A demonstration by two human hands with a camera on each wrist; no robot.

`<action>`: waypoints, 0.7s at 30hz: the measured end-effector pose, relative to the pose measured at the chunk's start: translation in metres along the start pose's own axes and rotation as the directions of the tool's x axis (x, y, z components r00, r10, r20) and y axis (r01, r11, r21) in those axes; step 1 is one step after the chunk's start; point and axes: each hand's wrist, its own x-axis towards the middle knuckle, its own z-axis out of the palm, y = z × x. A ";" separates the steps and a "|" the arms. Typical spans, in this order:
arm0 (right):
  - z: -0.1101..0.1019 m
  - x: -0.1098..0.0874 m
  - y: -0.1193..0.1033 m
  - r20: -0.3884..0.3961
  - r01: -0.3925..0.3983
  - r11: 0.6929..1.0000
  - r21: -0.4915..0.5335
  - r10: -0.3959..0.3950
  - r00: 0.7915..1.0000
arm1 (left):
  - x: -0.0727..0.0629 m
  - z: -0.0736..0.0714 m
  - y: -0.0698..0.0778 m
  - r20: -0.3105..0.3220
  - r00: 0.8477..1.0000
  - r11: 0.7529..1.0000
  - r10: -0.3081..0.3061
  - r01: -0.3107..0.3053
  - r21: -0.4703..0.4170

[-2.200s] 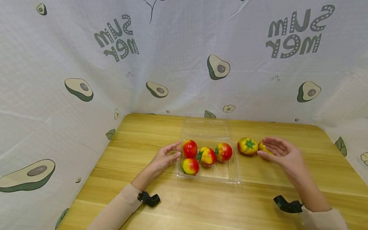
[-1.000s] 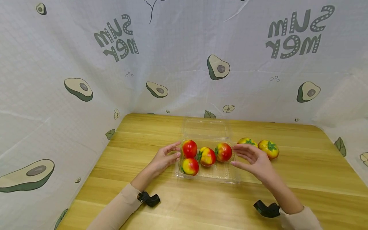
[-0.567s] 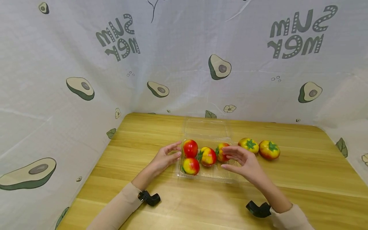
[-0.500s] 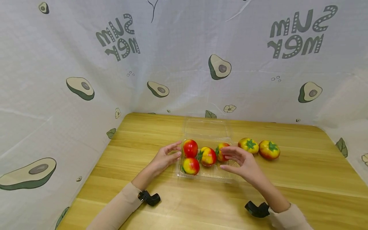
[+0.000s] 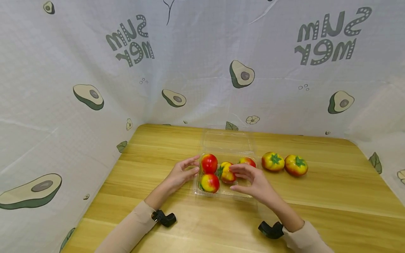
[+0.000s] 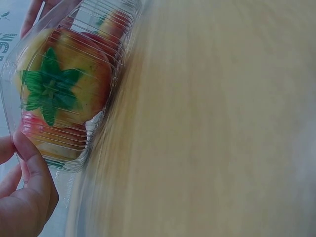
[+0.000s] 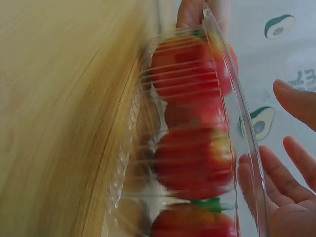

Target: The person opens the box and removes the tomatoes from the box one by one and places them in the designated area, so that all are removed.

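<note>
Several round red-and-yellow fruits, glossy with green star-shaped leaves, sit in a clear plastic clamshell box (image 5: 221, 194); its lid (image 5: 227, 141) lies folded back. My left hand (image 5: 180, 175) touches the box's left rim with thumb and fingertips. Over the box's right half hovers my right hand (image 5: 253, 181), fingers loosely bent and apart from the thumb, nothing held. It partly covers the middle fruit (image 5: 226, 173) and the right-hand fruit (image 5: 246, 161). In the right wrist view, the right hand (image 7: 291, 197) shows spread fingers beyond the box rim.
Two more such fruits, a yellowish one (image 5: 272, 161) and a redder one (image 5: 296, 165), sit close together on the wooden table (image 5: 329, 189), right of the box. A white cloth (image 5: 202, 59) printed with avocados hangs behind and at the sides.
My right hand has moved left, from beside the two loose fruits to over the box. The left hand stays at the box's left rim, and the fruits keep their places.
</note>
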 end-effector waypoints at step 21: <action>0.015 0.005 -0.001 -0.028 0.011 0.997 -0.078 -0.013 1.000 | 0.000 0.000 0.000 0.013 1.000 1.000 0.007 -0.007 -0.006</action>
